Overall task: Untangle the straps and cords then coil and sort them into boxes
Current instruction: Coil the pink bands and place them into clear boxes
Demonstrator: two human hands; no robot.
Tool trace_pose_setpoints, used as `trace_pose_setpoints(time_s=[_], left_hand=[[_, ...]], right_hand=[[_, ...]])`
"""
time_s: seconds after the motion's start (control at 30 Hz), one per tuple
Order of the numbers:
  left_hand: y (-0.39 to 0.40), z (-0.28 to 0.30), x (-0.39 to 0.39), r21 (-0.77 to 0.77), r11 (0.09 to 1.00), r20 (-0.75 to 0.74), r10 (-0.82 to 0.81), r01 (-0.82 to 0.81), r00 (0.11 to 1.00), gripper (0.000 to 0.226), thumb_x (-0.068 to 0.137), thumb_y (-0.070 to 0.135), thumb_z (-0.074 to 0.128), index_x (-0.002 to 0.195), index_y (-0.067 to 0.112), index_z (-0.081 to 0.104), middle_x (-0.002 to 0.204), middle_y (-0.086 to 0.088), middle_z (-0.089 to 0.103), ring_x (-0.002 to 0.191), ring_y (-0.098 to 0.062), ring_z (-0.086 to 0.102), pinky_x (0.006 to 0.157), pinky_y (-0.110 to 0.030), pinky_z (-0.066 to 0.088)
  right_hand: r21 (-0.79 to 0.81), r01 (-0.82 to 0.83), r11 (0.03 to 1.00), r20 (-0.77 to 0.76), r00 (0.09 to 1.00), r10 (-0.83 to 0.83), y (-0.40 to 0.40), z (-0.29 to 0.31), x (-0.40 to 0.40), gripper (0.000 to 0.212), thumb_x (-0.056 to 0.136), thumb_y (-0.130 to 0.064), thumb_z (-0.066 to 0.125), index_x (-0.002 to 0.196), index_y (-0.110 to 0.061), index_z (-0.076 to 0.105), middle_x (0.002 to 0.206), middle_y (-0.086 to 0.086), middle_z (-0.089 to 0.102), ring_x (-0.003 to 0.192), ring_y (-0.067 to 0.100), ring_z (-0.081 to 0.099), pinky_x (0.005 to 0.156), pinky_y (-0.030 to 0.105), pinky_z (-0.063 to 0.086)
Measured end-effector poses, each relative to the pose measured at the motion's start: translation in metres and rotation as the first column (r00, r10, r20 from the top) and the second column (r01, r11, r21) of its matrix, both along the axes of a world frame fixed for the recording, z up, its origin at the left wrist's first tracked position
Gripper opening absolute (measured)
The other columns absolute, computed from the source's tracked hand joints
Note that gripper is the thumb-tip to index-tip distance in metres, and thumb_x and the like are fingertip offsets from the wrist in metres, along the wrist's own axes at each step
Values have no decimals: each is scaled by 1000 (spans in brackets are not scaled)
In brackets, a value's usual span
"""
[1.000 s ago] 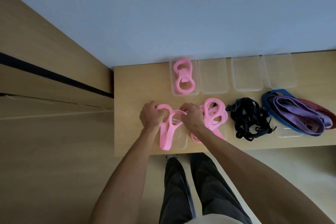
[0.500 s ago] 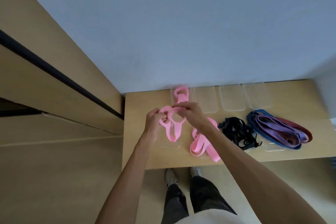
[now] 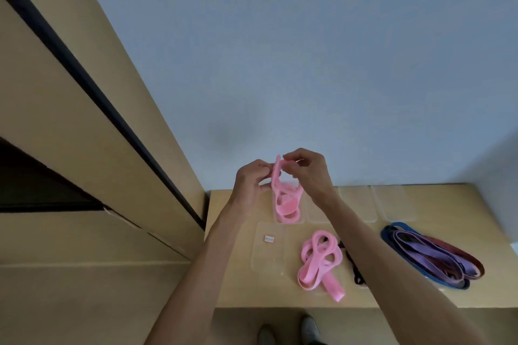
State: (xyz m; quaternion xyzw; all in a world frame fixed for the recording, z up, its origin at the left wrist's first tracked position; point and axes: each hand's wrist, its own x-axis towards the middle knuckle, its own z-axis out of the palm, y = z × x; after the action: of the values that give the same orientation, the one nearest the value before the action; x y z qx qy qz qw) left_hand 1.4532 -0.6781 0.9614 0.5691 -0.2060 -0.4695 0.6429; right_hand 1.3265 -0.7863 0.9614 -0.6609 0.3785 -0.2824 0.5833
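Head view: both forearms reach forward, hands raised above the far edge of the light wooden table [image 3: 238, 283]. Left hand [image 3: 249, 182] and right hand [image 3: 308, 173] each pinch the top of a pink flat elastic strap [image 3: 281, 199], fingers curled on it; its loops hang down over a clear plastic box [image 3: 302, 218]. A second pink strap bundle [image 3: 319, 258] lies nearer. The right forearm hides most of a black cord tangle [image 3: 356, 274]. Whether the held strap's lower loops touch the box is unclear.
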Motion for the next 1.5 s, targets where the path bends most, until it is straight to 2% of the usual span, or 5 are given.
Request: trace_pose_setpoints(time_s=[0.47, 0.8, 1.13, 1.4, 1.5], left_hand=[[-7, 25, -11, 97, 963, 492, 174, -252, 853, 11, 83, 16, 76, 80, 17, 65, 73, -2, 71, 67, -21, 68, 63, -35, 58], [3, 62, 8, -93, 848, -165, 503, -521, 848, 21, 79, -15, 49, 79, 5, 52, 63, -8, 51, 56, -19, 50, 57, -29, 48], [8, 3, -3, 320, 818, 710, 127, -477, 693, 45, 98, 18, 45, 143, 10, 45, 152, -11, 38, 129, -27, 49, 93, -33, 39], [0, -22, -37, 331, 942, 865, -277, -61, 418, 43, 88, 25, 69, 129, 20, 57, 120, -2, 63, 104, -20, 64, 80, -22, 45], [-7, -26, -40, 267, 963, 846, -221, -27, 486, 27, 91, 17, 65, 117, 13, 59, 96, -2, 71, 83, -21, 67, 71, -26, 48]], right_hand=[[-63, -16, 998, 14, 1000, 17, 28, 15, 5, 30, 94, -46, 64, 82, -23, 78, 97, -7, 74, 100, 9, 66, 88, 27, 49], [314, 252, 915, 118, 946, -301, 9, -9, -21, 26, 101, -16, 45, 86, 2, 57, 103, 23, 72, 96, 31, 73, 84, 44, 58], [300, 243, 922, -25, 969, -247, 14, 9, -6, 18, 95, -19, 50, 90, -2, 55, 81, 19, 75, 75, 27, 76, 66, 38, 58], [4, 228, 974, -270, 938, -219, 16, 2, 11, 31, 91, -24, 43, 64, -9, 46, 68, 18, 70, 72, 36, 71, 67, 45, 55], [-92, 187, 978, -244, 948, -204, 21, 7, 14, 36, 89, -26, 48, 60, -7, 40, 59, 19, 55, 56, 35, 52, 59, 40, 43]])
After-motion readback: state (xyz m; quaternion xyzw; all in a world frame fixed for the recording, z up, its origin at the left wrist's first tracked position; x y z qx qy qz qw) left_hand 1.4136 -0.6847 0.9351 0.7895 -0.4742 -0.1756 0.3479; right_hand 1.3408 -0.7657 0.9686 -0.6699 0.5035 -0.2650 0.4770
